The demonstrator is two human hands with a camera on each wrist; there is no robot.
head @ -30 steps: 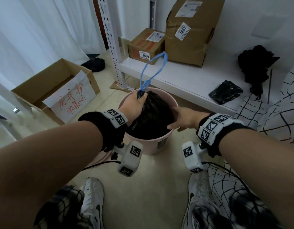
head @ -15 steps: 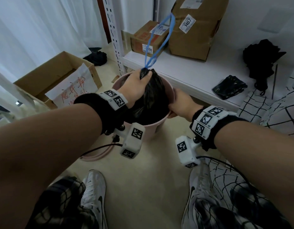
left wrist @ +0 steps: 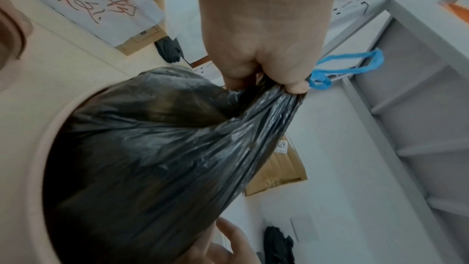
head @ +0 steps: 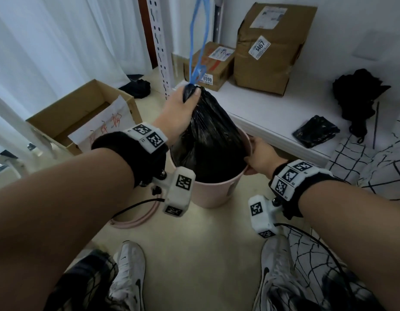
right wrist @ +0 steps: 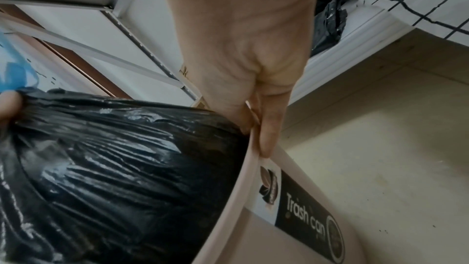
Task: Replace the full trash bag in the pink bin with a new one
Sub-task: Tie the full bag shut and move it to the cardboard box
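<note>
The full black trash bag [head: 208, 140] [left wrist: 152, 148] [right wrist: 114, 158] rises partway out of the pink bin [head: 214, 191] [right wrist: 243, 198] on the floor. My left hand [head: 183, 102] [left wrist: 266, 57] grips its gathered neck, and the blue drawstring loop [head: 197, 41] [left wrist: 350, 65] stands up above the fist. My right hand [head: 258, 157] [right wrist: 256, 119] pinches the bin's right rim, thumb outside and fingers inside against the bag. A folded black bag [head: 315, 133] lies on the low white shelf [head: 273, 113] to the right.
A pink ring [head: 136, 221] lies on the floor left of the bin. An open cardboard box [head: 82, 117] with a handwritten sheet stands at the left. Two parcels [head: 268, 46] and a black umbrella [head: 356, 97] sit on the shelf. My shoes [head: 129, 272] are below.
My left hand has lifted the bag's neck upward, so more of the bag stands above the bin's rim. My right hand has kept its hold on the rim.
</note>
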